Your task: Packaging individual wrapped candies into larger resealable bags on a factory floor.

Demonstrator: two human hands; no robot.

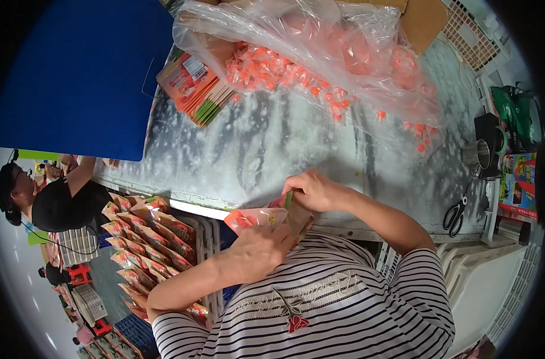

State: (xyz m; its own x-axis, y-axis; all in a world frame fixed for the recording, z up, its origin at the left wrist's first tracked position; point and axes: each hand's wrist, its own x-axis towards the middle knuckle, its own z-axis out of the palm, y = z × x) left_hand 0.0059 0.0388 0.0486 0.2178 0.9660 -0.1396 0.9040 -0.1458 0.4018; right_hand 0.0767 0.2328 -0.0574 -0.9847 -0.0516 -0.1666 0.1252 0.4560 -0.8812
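Close in front of my body, at the table's near edge, I hold a red and brown paper-like pouch (248, 218). My left hand (257, 254) is closed round its lower side. Pinched at the pouch's green top edge are the fingers of my right hand (313, 189). What the pouch contains cannot be seen. Farther up on the table lie many small orange-red wrapped pieces (266, 67), partly under a large clear plastic bag (368, 66). A stack of flat, similar pouches (194, 90) lies to their left.
Rows of filled pouches (155, 230) stand in a crate at my left. A blue panel (75, 78) rises at the far left, with a co-worker (57, 194) beyond. Black scissors (456, 215) and a metal cup (476, 154) are at the right. White trays (485, 287) stand lower right.
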